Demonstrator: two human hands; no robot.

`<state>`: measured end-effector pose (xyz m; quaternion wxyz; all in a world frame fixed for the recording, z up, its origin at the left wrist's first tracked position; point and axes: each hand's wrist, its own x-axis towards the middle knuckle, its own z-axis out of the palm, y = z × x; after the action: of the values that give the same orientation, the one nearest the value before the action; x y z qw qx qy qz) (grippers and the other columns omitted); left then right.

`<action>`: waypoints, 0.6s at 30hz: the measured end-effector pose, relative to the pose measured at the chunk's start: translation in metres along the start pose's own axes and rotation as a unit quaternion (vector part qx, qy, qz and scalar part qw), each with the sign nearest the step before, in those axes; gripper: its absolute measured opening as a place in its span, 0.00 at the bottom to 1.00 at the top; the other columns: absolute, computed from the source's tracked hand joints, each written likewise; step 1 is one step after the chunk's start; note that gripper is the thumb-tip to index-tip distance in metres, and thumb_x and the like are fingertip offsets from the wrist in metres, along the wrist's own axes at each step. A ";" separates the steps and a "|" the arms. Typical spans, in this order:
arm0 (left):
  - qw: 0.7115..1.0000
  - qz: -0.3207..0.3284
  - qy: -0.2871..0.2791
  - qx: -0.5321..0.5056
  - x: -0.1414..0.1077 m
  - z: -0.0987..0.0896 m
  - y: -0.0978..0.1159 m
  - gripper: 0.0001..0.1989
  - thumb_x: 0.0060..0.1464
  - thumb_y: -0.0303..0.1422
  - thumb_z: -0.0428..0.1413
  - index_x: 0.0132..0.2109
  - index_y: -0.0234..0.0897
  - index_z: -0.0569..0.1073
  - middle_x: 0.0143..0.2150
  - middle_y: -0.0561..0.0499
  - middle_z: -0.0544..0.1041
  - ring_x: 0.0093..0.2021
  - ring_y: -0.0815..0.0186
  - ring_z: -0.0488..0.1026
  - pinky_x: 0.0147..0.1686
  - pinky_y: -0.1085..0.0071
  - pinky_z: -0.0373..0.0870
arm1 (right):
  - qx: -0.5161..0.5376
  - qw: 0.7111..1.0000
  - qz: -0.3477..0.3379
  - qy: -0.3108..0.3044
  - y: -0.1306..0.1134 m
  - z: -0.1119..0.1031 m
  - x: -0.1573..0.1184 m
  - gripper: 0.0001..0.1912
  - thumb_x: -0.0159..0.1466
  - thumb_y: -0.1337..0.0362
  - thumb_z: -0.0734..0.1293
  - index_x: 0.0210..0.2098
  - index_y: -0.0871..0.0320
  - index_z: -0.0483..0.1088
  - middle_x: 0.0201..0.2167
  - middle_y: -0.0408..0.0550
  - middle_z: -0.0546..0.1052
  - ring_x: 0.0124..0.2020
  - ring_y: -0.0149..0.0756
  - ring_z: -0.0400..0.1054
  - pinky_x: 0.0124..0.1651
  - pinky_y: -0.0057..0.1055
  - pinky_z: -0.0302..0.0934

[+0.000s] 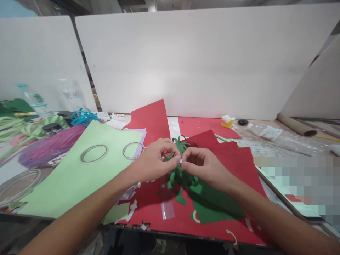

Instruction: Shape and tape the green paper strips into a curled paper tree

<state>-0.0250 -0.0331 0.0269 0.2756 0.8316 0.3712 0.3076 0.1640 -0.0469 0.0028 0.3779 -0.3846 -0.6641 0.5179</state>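
Near the middle of the head view, my left hand (pixel 162 157) and my right hand (pixel 203 163) meet fingertip to fingertip. Both pinch a tiny white piece (pixel 181 161) between them. Just behind and below the fingers lies a bunch of curled dark green paper strips (pixel 174 180), partly hidden by the hands. Red paper sheets (pixel 148 212) lie under it, and a green paper sheet (pixel 215 205) is below my right hand. A clear plastic strip (pixel 167 203) rests on the red paper in front of the bunch.
Light green paper (pixel 71 184) on the left carries two tape rings (pixel 94 146). Farther left are a pink plastic bag (pixel 50 148), blue curled strips (pixel 83 117) and bottles. A cardboard tube (pixel 296 124) and a blurred-out device (pixel 294 191) are on the right. White boards stand behind.
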 end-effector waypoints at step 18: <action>1.000 -0.015 0.007 -0.003 -0.001 -0.001 0.001 0.05 0.53 0.31 0.55 0.30 0.39 0.73 0.37 0.51 0.73 0.40 0.64 0.70 0.44 0.63 0.66 | -0.026 0.999 0.005 0.019 -0.003 0.000 0.000 0.10 0.59 0.58 0.67 0.27 0.58 0.71 0.23 0.43 0.72 0.22 0.27 0.59 0.25 0.27 0.53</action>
<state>-0.0258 -0.0347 0.0277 0.2801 0.8232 0.3843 0.3102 0.1637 -0.0471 0.0061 0.3779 -0.4076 -0.6682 0.4945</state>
